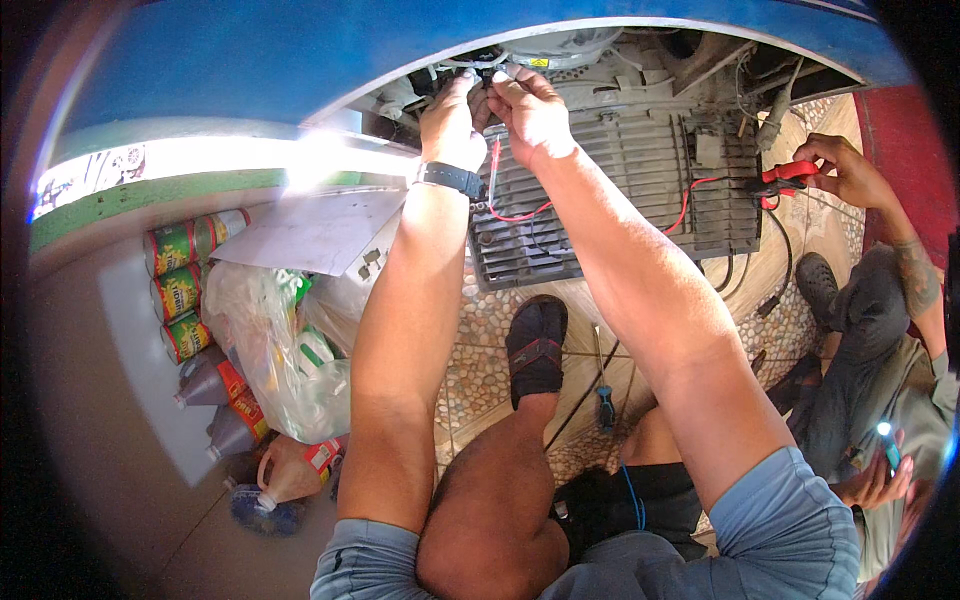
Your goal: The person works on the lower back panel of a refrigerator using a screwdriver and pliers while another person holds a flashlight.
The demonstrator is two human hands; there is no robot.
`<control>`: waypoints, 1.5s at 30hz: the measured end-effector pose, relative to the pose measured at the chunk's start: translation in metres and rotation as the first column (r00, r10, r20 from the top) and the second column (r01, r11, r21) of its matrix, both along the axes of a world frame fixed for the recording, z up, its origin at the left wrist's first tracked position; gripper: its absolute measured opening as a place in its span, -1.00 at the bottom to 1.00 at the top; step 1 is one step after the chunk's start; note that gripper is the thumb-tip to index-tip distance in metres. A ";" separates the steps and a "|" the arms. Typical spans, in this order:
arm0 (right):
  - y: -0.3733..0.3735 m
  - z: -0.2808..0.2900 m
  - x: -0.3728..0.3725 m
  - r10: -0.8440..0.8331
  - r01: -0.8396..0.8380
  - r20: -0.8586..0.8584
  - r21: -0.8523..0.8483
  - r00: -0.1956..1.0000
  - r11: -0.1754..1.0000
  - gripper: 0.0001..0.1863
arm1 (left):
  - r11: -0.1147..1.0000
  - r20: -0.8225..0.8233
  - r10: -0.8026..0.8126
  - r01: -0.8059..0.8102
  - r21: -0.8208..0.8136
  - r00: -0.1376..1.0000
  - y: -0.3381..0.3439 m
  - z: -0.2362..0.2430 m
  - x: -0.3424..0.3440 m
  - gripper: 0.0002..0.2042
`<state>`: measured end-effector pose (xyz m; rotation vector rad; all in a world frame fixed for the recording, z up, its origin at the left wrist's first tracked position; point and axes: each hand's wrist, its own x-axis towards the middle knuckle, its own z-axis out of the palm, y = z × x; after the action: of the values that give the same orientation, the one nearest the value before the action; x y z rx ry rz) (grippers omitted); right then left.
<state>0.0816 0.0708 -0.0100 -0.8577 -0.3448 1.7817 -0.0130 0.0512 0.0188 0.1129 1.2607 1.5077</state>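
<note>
My left hand (452,122) and my right hand (528,118) are close together inside the lower opening of a blue appliance (300,50), beside a silver compressor (560,42). Both have fingers pinched at a small dark fitting with wires; their fingertips partly hide it, so I cannot make out exactly what each holds. Below them lies a slatted metal grille (620,140), with thin red leads (535,215) running across it toward the right.
Another person's hand (845,170) holds red clamps (780,175); their lower hand holds a small lit torch (892,450). A screwdriver (605,405) lies beside my foot (532,340). At left are cans (172,250), bottles (290,475), a plastic bag (260,340) and a pale sheet (310,225).
</note>
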 end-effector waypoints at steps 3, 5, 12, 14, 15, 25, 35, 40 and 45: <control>-0.001 0.002 -0.005 -0.013 0.014 -0.023 0.037 1.000 0.999 -0.77 | 1.000 0.023 0.014 -0.015 0.018 1.000 0.000 -0.001 -0.005 -0.83; -0.002 -0.001 -0.006 -0.013 0.015 -0.031 0.042 0.999 0.999 -0.76 | 1.000 0.012 0.005 -0.005 0.012 1.000 0.001 -0.003 -0.009 -0.82; -0.004 -0.011 -0.005 -0.027 0.035 -0.077 0.105 0.997 0.994 -0.66 | 1.000 0.037 0.021 -0.022 0.012 0.999 -0.001 0.000 -0.005 -0.79; -0.004 -0.010 -0.007 -0.012 0.022 -0.079 0.131 0.997 0.991 -0.66 | 1.000 0.030 0.029 -0.029 0.008 0.999 -0.002 0.000 -0.008 -0.78; -0.004 -0.010 -0.008 -0.006 0.017 -0.084 0.136 0.996 0.991 -0.66 | 0.999 0.027 0.032 -0.032 0.006 0.999 -0.002 0.001 -0.009 -0.77; -0.005 -0.007 -0.004 -0.040 0.021 0.076 0.239 0.996 0.971 -0.68 | 0.998 -0.161 -0.042 0.047 0.029 0.986 -0.002 -0.002 0.002 -0.82; -0.006 0.003 -0.003 0.006 -0.053 0.173 0.269 0.985 0.962 -0.71 | 0.988 -0.330 -0.147 0.126 -0.085 0.933 0.002 -0.014 -0.005 -0.80; 0.010 -0.009 0.002 -0.075 0.010 0.236 0.266 0.969 0.964 -0.72 | 0.983 -0.237 -0.150 0.120 -0.140 0.960 0.004 0.008 0.020 -0.78; -0.020 0.014 -0.004 0.066 -0.128 0.234 0.261 0.970 0.957 -0.61 | 0.986 -0.776 -0.165 0.083 -0.145 0.608 0.009 -0.025 0.008 -0.75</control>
<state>0.0773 0.0513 0.0038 -0.8534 -0.7757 1.6789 -0.0048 0.0599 -0.0066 0.8782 1.9725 1.2871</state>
